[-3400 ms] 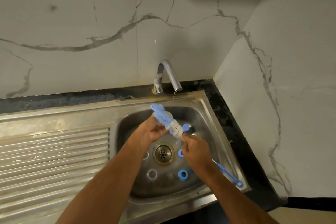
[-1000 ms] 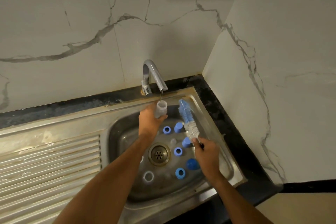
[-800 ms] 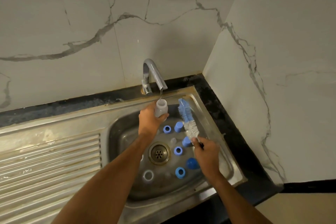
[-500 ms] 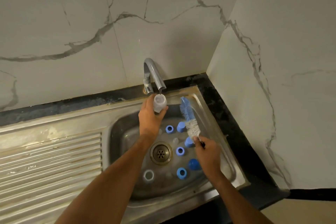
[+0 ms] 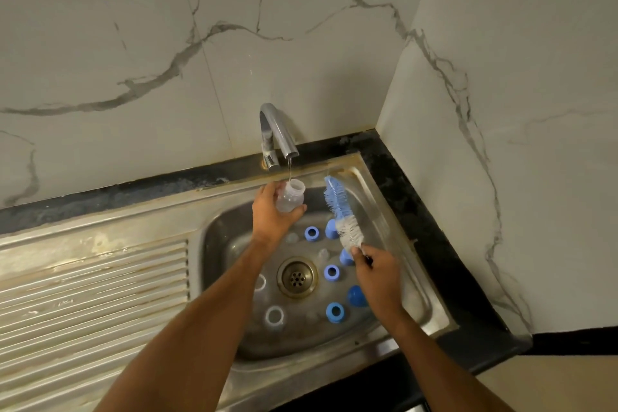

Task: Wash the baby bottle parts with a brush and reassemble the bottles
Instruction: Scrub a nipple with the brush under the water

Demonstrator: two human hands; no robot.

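Left hand (image 5: 272,214) grips bottle (image 5: 290,198) under tap (image 5: 279,135) stream, right hand (image 5: 376,273) holds brush (image 5: 341,214) beside it. Rinse step; next prob. tip water out w/o dropping. Caps (image 5: 331,272) wait in sink (image 5: 413,278).

I see the steel sink (image 5: 214,237) basin, frame centre, holding blue rings (image 5: 331,272) and clear rings (image 5: 274,315) around the drain (image 5: 297,277).

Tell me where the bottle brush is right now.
In the head view, the bottle brush is gripped by the right hand over the sink's back right, bristles up, just right of the clear bottle under the tap.
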